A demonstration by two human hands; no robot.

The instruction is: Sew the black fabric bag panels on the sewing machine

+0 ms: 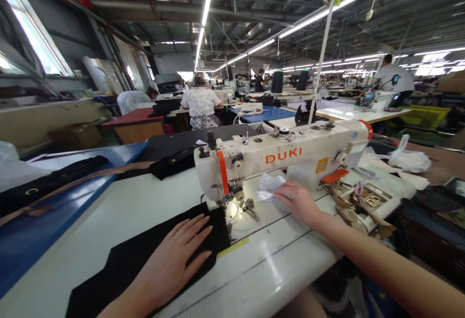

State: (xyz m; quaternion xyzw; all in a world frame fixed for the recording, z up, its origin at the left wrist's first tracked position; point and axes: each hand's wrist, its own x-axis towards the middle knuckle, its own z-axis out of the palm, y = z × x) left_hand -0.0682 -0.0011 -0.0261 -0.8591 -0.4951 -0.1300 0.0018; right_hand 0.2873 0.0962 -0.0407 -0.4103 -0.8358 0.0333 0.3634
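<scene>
My left hand (pixel 181 248) lies flat with its fingers stretched out on a piece of black fabric (pixel 119 265). The fabric's far end reaches up to the needle area of a white sewing machine (pixel 250 156) marked DUKI. Beneath the machine's arm, my right hand (pixel 296 199) has its fingertips closed on the edge of a white slip (pixel 266 195). More white slips (pixel 271 181) lie in a small pile just behind it. Between the needle area and my right hand sits a small metal attachment (pixel 249 208) on the machine bed.
An open tray (pixel 378 202) of metal rings and small parts stands at the right, with brown strips beside it. A white plastic bag (pixel 409 156) lies behind. Black pieces and a brown strap rest on the blue surface (pixel 69 221) at left. Other people work at tables farther back.
</scene>
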